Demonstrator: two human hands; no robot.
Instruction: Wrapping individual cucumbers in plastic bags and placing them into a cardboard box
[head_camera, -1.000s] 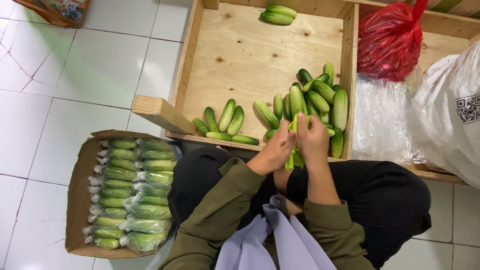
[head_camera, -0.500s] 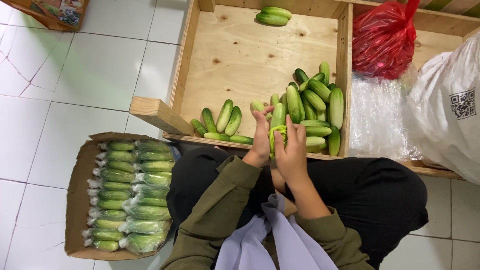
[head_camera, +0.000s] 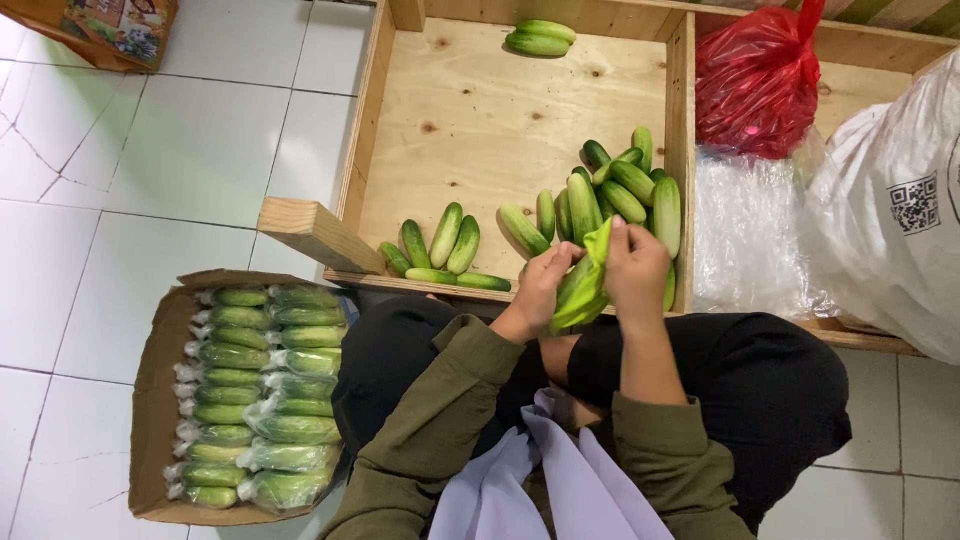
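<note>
Head view looks down on a white tiled floor (head_camera: 180, 150), open and bare to the left, with a shallow plywood crate (head_camera: 500, 110) set on it. Most of the crate's bottom is bare wood; its raised rims close it on the left, the near side and the right, where a wooden divider (head_camera: 682, 120) walls it off from the next bay. That bay is crowded by a large white sack (head_camera: 890, 230), one crumpled clear plastic sheet (head_camera: 745, 240) and one tied red plastic bag (head_camera: 757, 85). A wooden block (head_camera: 315, 232) juts from the crate's near left corner. Just beside the person's left knee lies one open cardboard box (head_camera: 150, 400), filled with two columns of wrapped cucumbers (head_camera: 262, 395), too tightly packed to count.

Inside the crate, a heap of loose cucumbers (head_camera: 625, 190) leans against the divider, five more (head_camera: 442, 250) lie along the near rim, and two (head_camera: 538, 37) sit by the far wall.

Over the near rim, the left hand (head_camera: 540, 285) and right hand (head_camera: 636, 270) are both closed on a cucumber in a thin green-tinted bag (head_camera: 583, 285), fingers pinching it from either side.
</note>
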